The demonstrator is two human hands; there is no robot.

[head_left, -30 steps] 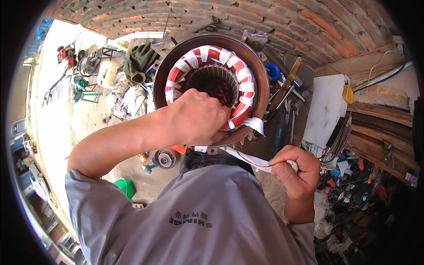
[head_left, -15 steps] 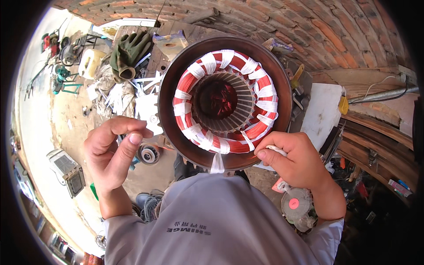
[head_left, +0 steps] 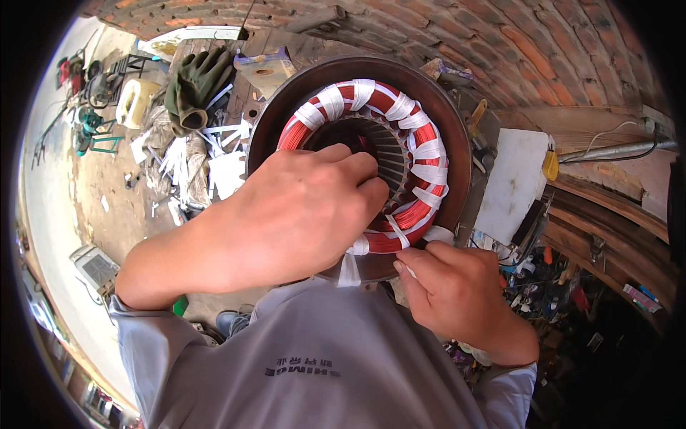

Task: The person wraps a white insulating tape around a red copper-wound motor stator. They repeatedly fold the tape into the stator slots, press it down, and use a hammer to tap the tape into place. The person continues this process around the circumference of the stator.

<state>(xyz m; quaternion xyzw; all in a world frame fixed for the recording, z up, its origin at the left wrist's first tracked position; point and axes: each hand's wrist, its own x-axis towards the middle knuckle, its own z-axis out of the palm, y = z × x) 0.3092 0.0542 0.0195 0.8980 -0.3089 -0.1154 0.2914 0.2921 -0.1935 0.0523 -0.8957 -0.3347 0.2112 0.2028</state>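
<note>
A motor stator stands before me in a round brown metal housing [head_left: 459,168]. Its ring of red copper windings [head_left: 426,134] is wrapped at intervals with white tape. My left hand [head_left: 304,193] reaches across the ring's left side, its fingers curled down over the slotted bore [head_left: 391,161]; the fingertips are hidden, so what they hold cannot be seen. Just outside the ring's front right, my right hand [head_left: 454,289] pinches white tape [head_left: 410,270] between thumb and forefinger. A loose tape tail [head_left: 349,272] hangs over the housing's front edge.
A dark green glove [head_left: 196,89] and cut white strips [head_left: 179,161] lie to the left. On the right are a white board [head_left: 511,186] and a yellow-handled tool [head_left: 550,164]. A brick wall [head_left: 529,57] rises behind the bench.
My left hand has swung in from the left, where it was raised in the air, to the stator's bore. The right hand has shifted slightly down and left, still pinching the tape.
</note>
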